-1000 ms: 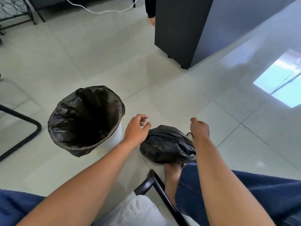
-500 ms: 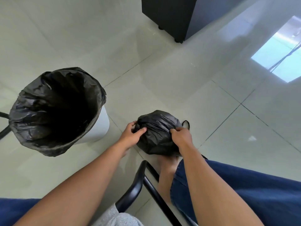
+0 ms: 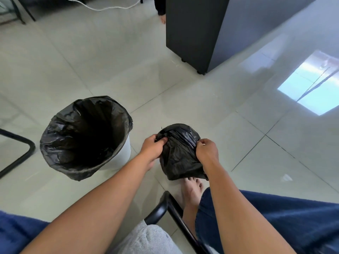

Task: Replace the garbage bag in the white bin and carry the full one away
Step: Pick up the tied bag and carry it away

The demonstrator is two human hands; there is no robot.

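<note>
The white bin (image 3: 122, 156) stands on the tiled floor at left, lined with a black garbage bag (image 3: 83, 136) whose rim is folded over the bin's edge; its inside looks dark and hollow. To its right is the full black garbage bag (image 3: 180, 154), bundled and held just above the floor in front of my bare foot. My left hand (image 3: 153, 148) pinches the bag's gathered top on its left side. My right hand (image 3: 207, 152) grips the plastic on its right side.
A tall black cabinet (image 3: 194, 33) on small feet stands ahead. A black metal chair frame (image 3: 176, 215) runs beside my foot (image 3: 191, 193), another black frame (image 3: 20, 153) lies left of the bin. A white cable (image 3: 108, 8) crosses the far floor. Someone's hand (image 3: 162, 19) shows behind the cabinet.
Both hands went from open above the full bag to closed on it, and the bag has been lifted and turned. The view has tilted back up.
</note>
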